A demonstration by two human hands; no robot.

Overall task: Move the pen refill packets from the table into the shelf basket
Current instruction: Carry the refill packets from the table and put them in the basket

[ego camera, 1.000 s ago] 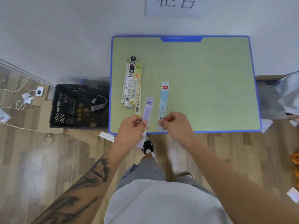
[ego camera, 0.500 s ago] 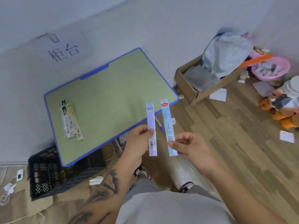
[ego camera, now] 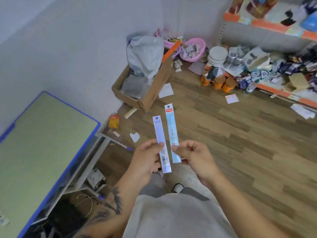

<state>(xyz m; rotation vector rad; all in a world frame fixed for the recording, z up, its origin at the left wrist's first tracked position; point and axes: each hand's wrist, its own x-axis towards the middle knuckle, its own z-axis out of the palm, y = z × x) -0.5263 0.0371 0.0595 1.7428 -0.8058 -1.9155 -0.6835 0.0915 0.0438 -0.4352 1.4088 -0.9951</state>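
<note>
— What's in his hands?

— One packet each. The left hand (ego camera: 145, 158) pinches a lilac refill packet (ego camera: 161, 143) near its lower half, thumb across the front. The right hand (ego camera: 193, 154) pinches a pale blue refill packet (ego camera: 172, 133) with a red label at the top, thumb and fingers curled round its lower end.

— Are the packets touching?

— No, side by side with a narrow gap, both roughly upright, held out over the wooden floor (ego camera: 240, 143).

— Where's the table?

— Off to his left, the green table (ego camera: 39, 143) with the blue edge. I can't see any packets on the part that shows.

— And the shelf?

— Far right, an orange-trimmed shelf (ego camera: 267, 24) crowded with goods. It's blurred; I can't pick out which basket. A cardboard box (ego camera: 151, 93) with a grey bag stands by the wall, a pink basket (ego camera: 197, 48) behind it.
</note>
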